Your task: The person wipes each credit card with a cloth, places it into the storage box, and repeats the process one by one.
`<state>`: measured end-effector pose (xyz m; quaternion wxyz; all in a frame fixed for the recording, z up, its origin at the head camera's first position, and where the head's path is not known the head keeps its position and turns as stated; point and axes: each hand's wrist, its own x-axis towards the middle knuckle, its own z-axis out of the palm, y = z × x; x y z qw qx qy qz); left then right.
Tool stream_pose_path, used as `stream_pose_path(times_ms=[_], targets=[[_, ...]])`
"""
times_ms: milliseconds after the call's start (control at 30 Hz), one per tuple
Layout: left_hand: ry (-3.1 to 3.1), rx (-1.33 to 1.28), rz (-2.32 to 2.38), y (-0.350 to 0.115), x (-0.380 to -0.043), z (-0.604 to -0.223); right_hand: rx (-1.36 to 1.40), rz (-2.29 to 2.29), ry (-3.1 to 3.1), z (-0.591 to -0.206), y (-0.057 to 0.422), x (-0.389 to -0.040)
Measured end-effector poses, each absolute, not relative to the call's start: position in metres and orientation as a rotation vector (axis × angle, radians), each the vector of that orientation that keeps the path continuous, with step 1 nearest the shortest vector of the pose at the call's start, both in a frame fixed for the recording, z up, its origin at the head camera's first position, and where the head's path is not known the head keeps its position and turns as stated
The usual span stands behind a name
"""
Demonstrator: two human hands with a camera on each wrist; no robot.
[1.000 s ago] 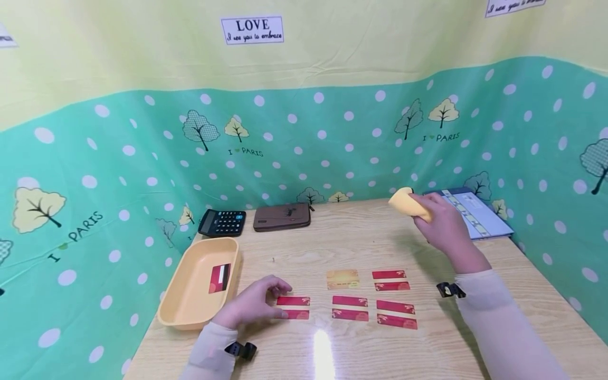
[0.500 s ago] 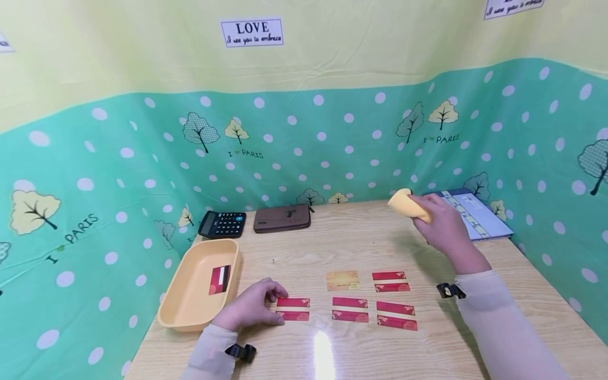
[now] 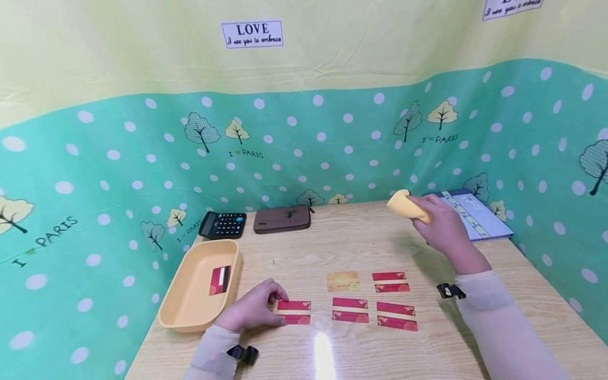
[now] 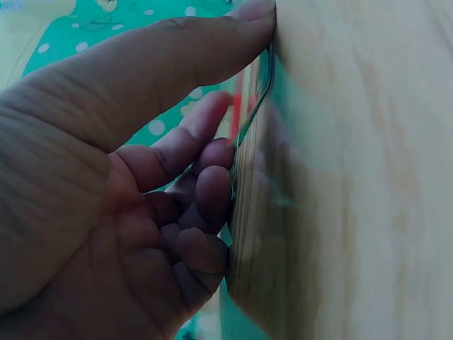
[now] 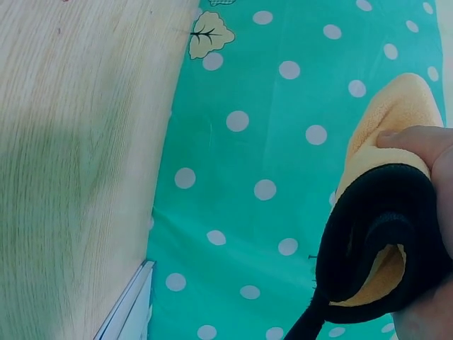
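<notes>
In the head view my left hand (image 3: 260, 305) is low over the table, its thumb and index finger pinching the left end of a red card (image 3: 296, 312) with a pale band. The left wrist view shows the thumb (image 4: 205, 42) at the card's dark edge and the other fingers curled beneath. My right hand (image 3: 444, 221), raised at the back right, grips a folded yellow cloth (image 3: 407, 205). Its black binding (image 5: 340, 234) and a hanging loop end show in the right wrist view. Several red cards, among them one card (image 3: 350, 310) beside the left hand's, and a gold card (image 3: 343, 282) lie flat.
A yellow tray (image 3: 192, 295) holding a red card (image 3: 219, 279) stands at the left. A calculator (image 3: 222, 225) and a brown wallet (image 3: 282, 218) lie along the back. A folder (image 3: 480, 214) is at the back right, behind the right hand. Polka-dot curtain encloses the table.
The left hand's fingers have closed in on the card's left end, and that card has shifted slightly right and nearer. The right hand with the cloth stays nearly still.
</notes>
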<state>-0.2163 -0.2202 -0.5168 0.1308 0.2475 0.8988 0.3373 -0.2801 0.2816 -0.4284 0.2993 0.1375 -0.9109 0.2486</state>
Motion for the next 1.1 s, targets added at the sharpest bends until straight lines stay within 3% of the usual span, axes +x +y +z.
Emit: stream_pose_path(times_ms=[533,1100], targets=[[2.545,0.615,1.215,-0.217,-0.217,-0.520,0.383,0.664,-2.412,-0.428,0.281,-0.278],[2.377,0.578,1.868,-0.195,-0.214,-0.468,0.415,0.672,-2.370,-0.419,0.273,-0.280]])
